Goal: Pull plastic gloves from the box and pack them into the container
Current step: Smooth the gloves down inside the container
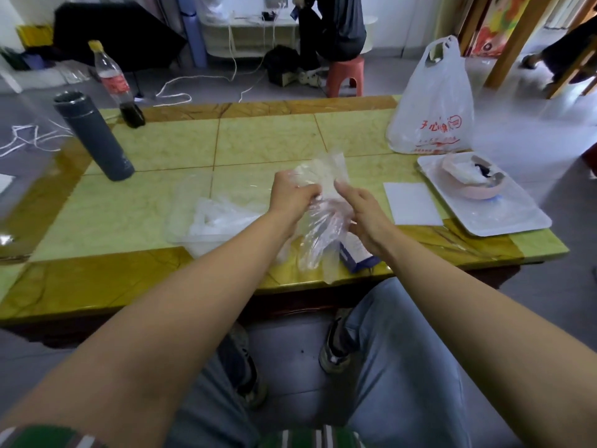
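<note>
- Above the near edge of the bench (161, 147), the left hand (294, 197) grips a clear glove (323, 221), fingers curled round its upper part.
- The right hand (365, 215) holds the same glove from the other side, thumb raised, fingers curled behind the film.
- The glove hangs over the box (357, 258).
- The container (193, 234), left of the hands, holds crumpled gloves.
- A flask (93, 137) stands far left; a tray (504, 218) lies right.

Left hand (292, 198) clenched — right hand (363, 210) pinching alongside.
</note>
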Demonstrator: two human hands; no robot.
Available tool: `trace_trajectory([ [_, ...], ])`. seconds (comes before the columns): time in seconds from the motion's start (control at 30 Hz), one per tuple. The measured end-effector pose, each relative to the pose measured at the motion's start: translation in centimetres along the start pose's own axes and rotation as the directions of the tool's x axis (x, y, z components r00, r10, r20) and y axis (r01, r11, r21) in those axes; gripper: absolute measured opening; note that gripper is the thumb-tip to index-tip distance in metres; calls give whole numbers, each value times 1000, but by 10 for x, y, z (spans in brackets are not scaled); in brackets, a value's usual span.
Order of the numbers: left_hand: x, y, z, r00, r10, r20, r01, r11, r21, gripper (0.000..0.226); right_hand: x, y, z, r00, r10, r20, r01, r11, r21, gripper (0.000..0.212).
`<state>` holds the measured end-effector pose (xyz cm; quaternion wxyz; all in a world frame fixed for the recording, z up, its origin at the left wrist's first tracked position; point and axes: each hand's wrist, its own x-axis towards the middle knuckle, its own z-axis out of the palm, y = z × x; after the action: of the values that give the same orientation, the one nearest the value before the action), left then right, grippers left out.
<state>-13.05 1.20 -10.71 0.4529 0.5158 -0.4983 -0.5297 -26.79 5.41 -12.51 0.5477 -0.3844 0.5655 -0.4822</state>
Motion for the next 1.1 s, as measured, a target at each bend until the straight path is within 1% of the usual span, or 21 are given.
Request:
trace_trajectory([
  [0.03, -1, 2, -7, 999, 33, 24, -34, 997, 71, 18, 2, 2, 3, 1000, -14, 14, 15, 998, -61, 57],
  [0.07, -1, 3, -14, 998, 54, 40, -58, 991, 120, 18, 2, 2, 8, 999, -32, 18, 34, 992, -118, 50],
  [0.1, 0, 3, -22, 997, 72, 34, -76, 986, 146, 19, 3, 3, 12, 998, -58, 7, 58, 985, -161, 35],
  [0.17, 3, 3, -37, 998, 49, -26, -46, 993, 107, 13, 5, 2, 23, 995, -94, -27, 88, 981, -175, 14],
  [0.2, 4, 3, -42, 999, -4, -47, 6, 999, 48, 15, 5, 2, 26, 994, -94, -55, 85, 985, -149, 12],
  [0.23, 6, 1, -49, 994, -91, -55, 91, 996, 6, 30, 6, 1, 32, 994, -89, -71, 81, 991, -106, 13],
  [0.27, 6, 0, -56, 983, -181, -27, 181, 983, 4, 38, 9, 3, 39, 995, -69, -77, 64, 996, -64, 16],
  [0.33, 4, -6, -66, 966, -257, 13, 254, 962, 97, 24, 14, 5, 53, 997, -23, -70, 22, 1000, -16, 17],
  [0.4, 4, -13, -73, 975, -216, -43, 219, 972, 83, 8, 14, 4, 62, 997, 0, -73, 0, 1000, -7, 18],
  [0.47, 5, -15, -82, 977, -185, -108, 186, 982, 8, 4, 12, 1, 66, 996, 14, -82, -14, 1000, -5, 23],
  [0.53, 9, -14, -94, 973, -173, -152, 175, 985, -4, 4, 10, -2, 65, 994, 31, -104, -30, 999, 13, 23],
  [0.6, 10, -12, -106, 974, -158, -164, 170, 983, 67, 4, 10, -7, 63, 992, 50, -120, -46, 998, 35, 19],
  [0.67, 9, -9, -118, 988, -109, -109, 129, 971, 203, 8, 13, -16, 64, 991, 70, -118, -56, 992, 117, 18],
  [0.73, 7, -4, -129, 998, -58, -13, 58, 911, 409, 12, 19, -22, 66, 993, 32, -110, -18, 991, 129, 31],
  [0.8, 6, 3, -137, 993, -60, 104, -7, 837, 548, 10, 25, -27, 69, 994, -84, -75, 82, 996, -31, 49],
  [0.83, 7, 5, -140, 985, -82, 154, -22, 815, 579, 9, 27, -27, 69, 991, -133, -19, 129, 982, -136, 57],
  [0.87, 8, 7, -144, 977, -104, 189, -30, 803, 595, 9, 28, -28, 71, 987, -149, 53, 158, 960, -232, 65],
  [0.93, 10, 10, -149, 962, -141, 233, -35, 786, 617, 10, 30, -31, 76, 978, -103, 183, 169, 904, -393, 73],
  [0.97, 10, 12, -151, 956, -152, 252, -39, 784, 619, 10, 31, -32, 79, 973, -64, 224, 164, 870, -464, 70],
  [1.03, 9, 17, -153, 953, -139, 270, -47, 811, 583, 13, 32, -33, 86, 964, -19, 264, 167, 818, -551, 43],
  [1.1, 11, 20, -157, 979, -84, 185, -22, 860, 510, 20, 31, -34, 91, 972, -24, 235, 147, 841, -520, 19],
])
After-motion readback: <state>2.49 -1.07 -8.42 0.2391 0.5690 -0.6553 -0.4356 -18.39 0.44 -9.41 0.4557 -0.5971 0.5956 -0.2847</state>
